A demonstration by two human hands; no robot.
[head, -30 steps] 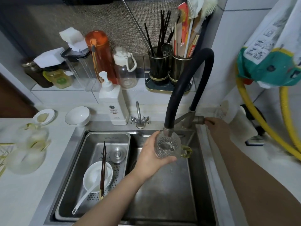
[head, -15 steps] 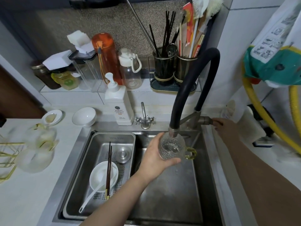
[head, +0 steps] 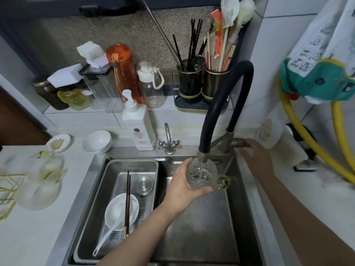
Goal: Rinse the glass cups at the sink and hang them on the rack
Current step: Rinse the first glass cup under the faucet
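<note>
1 glass cup sat in our left hand, fingers and thumb curled round its textured body, with the amber handle pointing away from the palm. Directly above the grip, the black hose faucet ended in a metal nozzle just over the rim, and a thin stream of water ran down into the cup. The cup hung over the open basin of the sink, tilted a little toward the nozzle.

Our right hand rested on the faucet lever, beyond and to the outside of the gripped cup; how tightly its fingers were curled round the lever we could not tell.

To rinse well, we judged the flow should stay modest so it would not splash out, and the cup should be swirled, then tipped to empty into the basin. A firm hold mattered, since wet textured glass could slip.

Far to the palm side of the grip, other glass cups and the gold wire rack waited, blurred, on the counter.
</note>
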